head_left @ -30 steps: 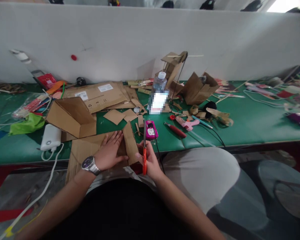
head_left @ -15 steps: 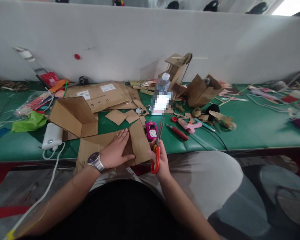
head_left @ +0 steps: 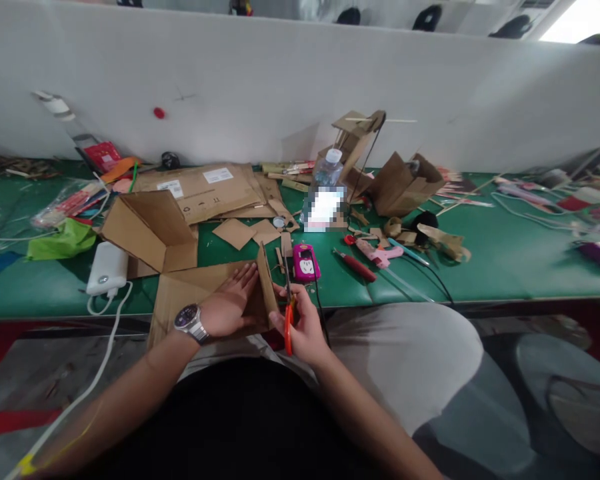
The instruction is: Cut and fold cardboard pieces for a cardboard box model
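Note:
A brown cardboard sheet (head_left: 177, 293) lies at the table's front edge, partly over my lap. My left hand (head_left: 230, 300) presses flat on it, fingers stretched out, a watch on the wrist. Just right of those fingers a cardboard flap (head_left: 267, 283) stands nearly upright along a fold. My right hand (head_left: 303, 327) is closed on orange-handled scissors (head_left: 289, 327), whose blades point away from me. Its fingers also touch the flap's right side. An open cardboard form (head_left: 150, 227) adjoins the sheet at the upper left.
Beyond my right hand sits a magenta power socket (head_left: 306, 263) with a black cable. Further right lie a red-handled tool (head_left: 355, 265) and a pink glue gun (head_left: 380, 253). A clear bottle (head_left: 329, 170) stands behind. On the left is a white power bank (head_left: 107, 268) with a cable.
The flap has swung up from lying low on the right to nearly upright. My right hand moved left with the scissors against it; my left hand stayed pressed on the sheet.

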A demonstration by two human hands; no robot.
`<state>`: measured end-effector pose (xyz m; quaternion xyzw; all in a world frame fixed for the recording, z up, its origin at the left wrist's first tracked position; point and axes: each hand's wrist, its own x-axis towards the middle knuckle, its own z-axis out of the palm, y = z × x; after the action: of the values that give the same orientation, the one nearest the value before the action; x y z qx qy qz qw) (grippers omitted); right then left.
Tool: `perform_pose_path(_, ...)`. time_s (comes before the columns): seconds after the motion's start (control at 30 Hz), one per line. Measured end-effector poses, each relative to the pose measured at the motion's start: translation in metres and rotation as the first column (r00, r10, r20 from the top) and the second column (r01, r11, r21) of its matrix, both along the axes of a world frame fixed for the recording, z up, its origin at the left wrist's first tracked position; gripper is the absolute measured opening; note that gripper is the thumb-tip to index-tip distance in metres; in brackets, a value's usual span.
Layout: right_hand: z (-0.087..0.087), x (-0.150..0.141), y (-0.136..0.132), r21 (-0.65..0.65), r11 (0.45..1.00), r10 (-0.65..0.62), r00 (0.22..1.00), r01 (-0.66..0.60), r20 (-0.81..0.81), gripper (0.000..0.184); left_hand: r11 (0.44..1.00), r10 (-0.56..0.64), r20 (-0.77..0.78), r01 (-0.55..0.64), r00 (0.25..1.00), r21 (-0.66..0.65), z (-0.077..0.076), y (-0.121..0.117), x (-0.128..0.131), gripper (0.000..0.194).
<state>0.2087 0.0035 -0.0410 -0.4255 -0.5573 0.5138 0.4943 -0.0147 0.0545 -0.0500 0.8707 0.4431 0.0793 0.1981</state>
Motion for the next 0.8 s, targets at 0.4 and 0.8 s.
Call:
perform_pose_path(0.4,0.005,0.027,0.016,-0.152,0.974,-0.195,0.96,0.166,-0.202,0.042,0.989,0.145,0.068,-0.147,0.987,0.022,0.023,-0.01,-0.022,0.104)
perform_pose_path(0.8,0.025,0.06,0.018,-0.05,0.962,-0.268,0.891,0.269,-0.366,0.054,0.697,0.659,0.35,-0.715,0.666,0.049,0.042,-0.036,-0.123,0.078)
